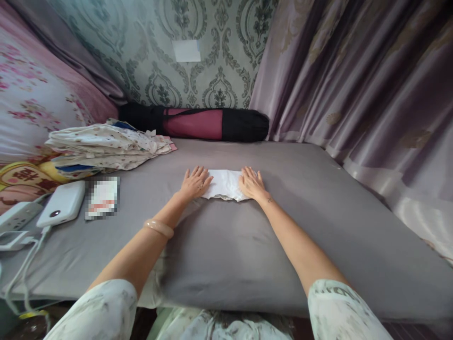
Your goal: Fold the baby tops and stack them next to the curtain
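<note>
A small white piece of folded cloth [226,182] lies on the grey bed sheet, its near edge uneven and slightly gathered. My left hand [197,182] rests palm down on its left end, fingers spread and pointing away from me. On the opposite end my right hand [251,182] lies flat, also palm down with its fingers stretched out. Neither hand grips the cloth; both press on it from above. What kind of item the cloth is, I cannot tell. A pale bangle [158,228] circles my left forearm.
Folded patterned clothes [109,144] are piled at the back left. Behind them lies a long black and dark-red bag [194,123] against the wall. A white power bank [62,203], a power strip [19,216] and cables sit at the left. Purple curtains [339,80] hang at the right.
</note>
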